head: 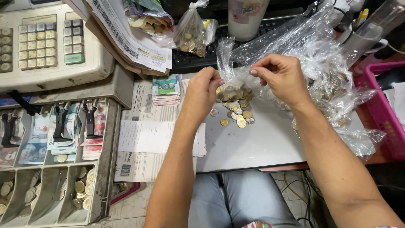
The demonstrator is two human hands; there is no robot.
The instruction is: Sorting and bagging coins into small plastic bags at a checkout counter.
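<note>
Your left hand [204,90] and right hand [280,76] each pinch an edge of a clear plastic bag [236,82] between thumb and fingers, holding it just above the grey surface [253,143], with the bag's coins [236,99] sagging onto the surface between your hands and a few loose coins [230,120] lying just near of it. More crumpled clear bags of coins [333,93] sit to the right beside a pink basket [379,105], and a knotted bag of coins [190,36] sits far, by the keyboard [190,61]. On the left, the open cash drawer [50,169] holds clipped banknotes and coin cups below the cash register [46,42], with a stack of banknotes [166,89] and paper receipts [147,137] between the drawer and your left arm.
</note>
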